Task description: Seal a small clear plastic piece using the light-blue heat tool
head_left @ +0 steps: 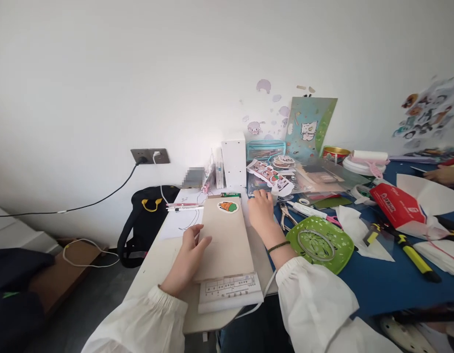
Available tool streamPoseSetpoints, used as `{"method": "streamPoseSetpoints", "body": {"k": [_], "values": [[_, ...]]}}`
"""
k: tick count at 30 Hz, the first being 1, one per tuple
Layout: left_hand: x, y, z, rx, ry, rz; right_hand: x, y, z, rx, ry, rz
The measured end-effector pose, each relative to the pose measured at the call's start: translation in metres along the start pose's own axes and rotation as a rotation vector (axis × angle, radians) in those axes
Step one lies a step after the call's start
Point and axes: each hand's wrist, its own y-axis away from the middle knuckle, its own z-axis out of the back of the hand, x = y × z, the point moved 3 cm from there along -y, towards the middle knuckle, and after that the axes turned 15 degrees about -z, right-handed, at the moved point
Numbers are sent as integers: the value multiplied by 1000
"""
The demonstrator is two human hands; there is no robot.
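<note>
A beige board (227,240) with a carrot-like sticker (227,207) near its far end lies on the white table, over a printed sheet (232,293) that juts out at the near end. My left hand (192,252) is at the board's left edge, thumb and fingers apart, gripping nothing. Past the board's right side, my right hand (261,211) reaches toward the back clutter with its fingers bent and close together. Whatever is under those fingertips is hidden. Close to them are a small white roll (274,197), pliers (285,215) and a clear plastic bag (259,184).
A green tray (322,245) holding a ring stands right of my forearm on the blue mat (373,282). Further right are a red box (397,208) and a yellow-black cutter (418,260). A white box (234,159) stands by the wall. Another person's hand (445,174) shows far right.
</note>
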Motion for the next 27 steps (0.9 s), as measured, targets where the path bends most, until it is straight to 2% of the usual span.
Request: {"method": "streamPoseSetpoints", "body": {"k": [4, 7, 27], "values": [[0, 1, 1, -9, 39, -6, 8, -7, -28, 3, 108, 83], [0, 0, 2, -27, 55, -9, 10, -7, -37, -8, 165, 132], [-2, 0, 1, -31, 33, -19, 15, -18, -41, -58, 239, 187]]}}
